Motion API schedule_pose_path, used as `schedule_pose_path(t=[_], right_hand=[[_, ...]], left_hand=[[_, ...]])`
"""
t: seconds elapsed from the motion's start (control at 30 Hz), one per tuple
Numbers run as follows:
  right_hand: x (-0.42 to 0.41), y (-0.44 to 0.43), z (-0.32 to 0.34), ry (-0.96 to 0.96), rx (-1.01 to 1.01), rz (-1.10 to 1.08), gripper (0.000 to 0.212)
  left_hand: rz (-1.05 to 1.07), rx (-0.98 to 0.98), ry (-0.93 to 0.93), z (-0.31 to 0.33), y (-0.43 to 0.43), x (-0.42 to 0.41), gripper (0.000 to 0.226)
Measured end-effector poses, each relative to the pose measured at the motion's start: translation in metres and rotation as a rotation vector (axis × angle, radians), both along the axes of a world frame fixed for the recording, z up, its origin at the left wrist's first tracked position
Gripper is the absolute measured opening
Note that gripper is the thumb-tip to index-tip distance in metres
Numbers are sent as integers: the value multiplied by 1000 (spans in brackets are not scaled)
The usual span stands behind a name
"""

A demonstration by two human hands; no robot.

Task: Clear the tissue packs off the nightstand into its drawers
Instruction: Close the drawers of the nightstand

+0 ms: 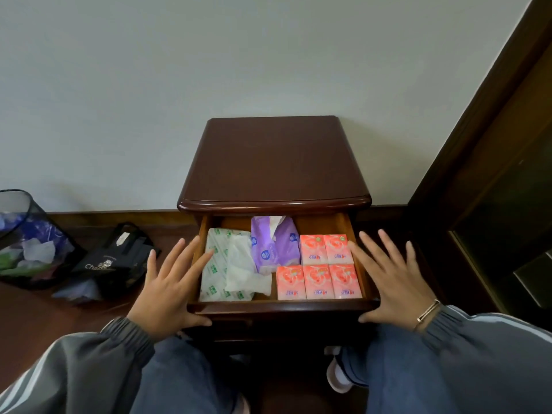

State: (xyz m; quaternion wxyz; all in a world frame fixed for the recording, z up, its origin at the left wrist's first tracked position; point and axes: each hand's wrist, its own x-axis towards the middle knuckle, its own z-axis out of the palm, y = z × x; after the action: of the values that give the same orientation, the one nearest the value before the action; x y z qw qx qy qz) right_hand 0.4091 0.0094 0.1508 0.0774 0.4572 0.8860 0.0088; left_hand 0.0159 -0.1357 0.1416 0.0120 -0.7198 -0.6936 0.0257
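The left hand [170,288] and right hand [394,282] are held with fingers straight and spread, nothing gripped; thumbs are set against the front of the open drawer [280,306]; inside it are laid a green-and-white tissue pack [218,264] at left, a purple pack [277,246] mid-back, five pink packs [317,282] at right; the nightstand [274,162] is backed by a wall [179,70].

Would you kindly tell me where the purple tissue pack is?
Head view: the purple tissue pack sits mid-back in the open drawer, between the green-printed pack (left) and the pink packs (right).
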Motion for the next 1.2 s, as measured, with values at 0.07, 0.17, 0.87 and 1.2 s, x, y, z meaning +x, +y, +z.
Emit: schedule_pose_path(t=[0.07, 0.17, 0.87, 1.2], right_hand=[[-7, 14, 3, 34, 90, -61, 147], [-25, 48, 8, 61, 122, -160, 149], [-78, 126, -40, 339, 443, -224, 90], [-79, 89, 2, 574, -132, -336, 81]], left_hand=[[73, 55, -13, 0, 17, -2, 139], [176, 114, -23, 3, 57, -3, 140], [275, 386, 60, -44, 157, -17, 74], [384, 240, -684, 6, 110, 12, 58]])
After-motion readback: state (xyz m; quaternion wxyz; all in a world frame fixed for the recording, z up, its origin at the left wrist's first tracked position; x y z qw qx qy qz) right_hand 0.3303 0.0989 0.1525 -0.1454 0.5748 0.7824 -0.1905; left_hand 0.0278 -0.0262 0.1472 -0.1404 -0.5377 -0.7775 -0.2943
